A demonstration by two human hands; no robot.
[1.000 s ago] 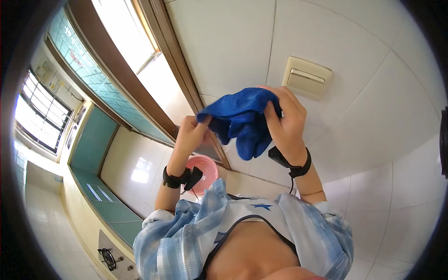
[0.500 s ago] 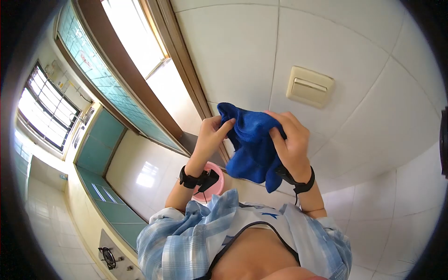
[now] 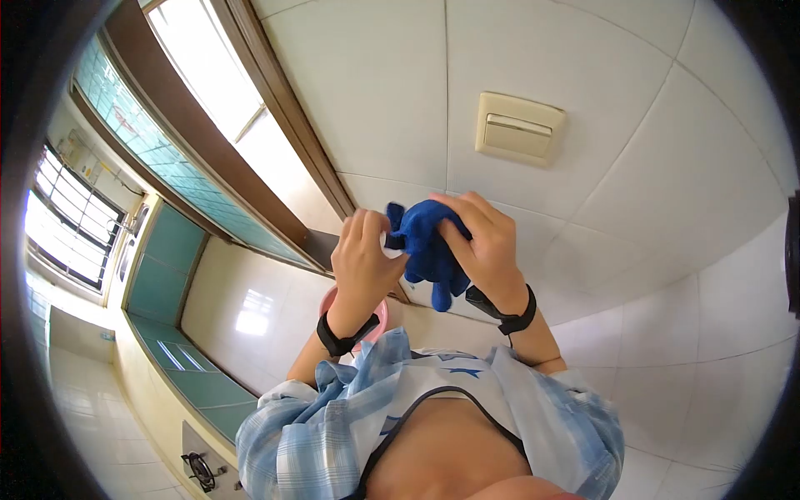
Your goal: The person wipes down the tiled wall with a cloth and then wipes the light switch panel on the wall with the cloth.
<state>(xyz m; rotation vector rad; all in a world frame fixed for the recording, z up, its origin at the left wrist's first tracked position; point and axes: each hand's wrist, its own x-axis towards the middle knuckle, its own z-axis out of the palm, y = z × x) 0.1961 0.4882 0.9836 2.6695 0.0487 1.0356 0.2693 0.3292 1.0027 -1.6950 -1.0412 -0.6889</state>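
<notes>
A blue cloth [image 3: 427, 240] is held up in front of my chest, bunched and hanging in folds. My right hand [image 3: 483, 242] is closed on its right side, fingers over the top and thumb pressed against the front. My left hand [image 3: 363, 254] is curled at the cloth's left edge, thumb and fingers meeting the fabric with a small gap between them. Its fingertips are partly hidden. Black straps circle both wrists, and a dark device shows on the right one [image 3: 500, 312].
Behind my left wrist stands a pink basin [image 3: 379, 321] on the floor. A cream wall switch [image 3: 521, 129] is set in the white tiled wall ahead. To the left are a sliding door's frame [image 3: 279, 108], teal cabinets [image 3: 167, 267] and a gas burner [image 3: 200, 471].
The cloth has been gathered into a smaller bundle. My left hand has turned, its back now facing me. The view has shifted, so the switch sits further left and higher.
</notes>
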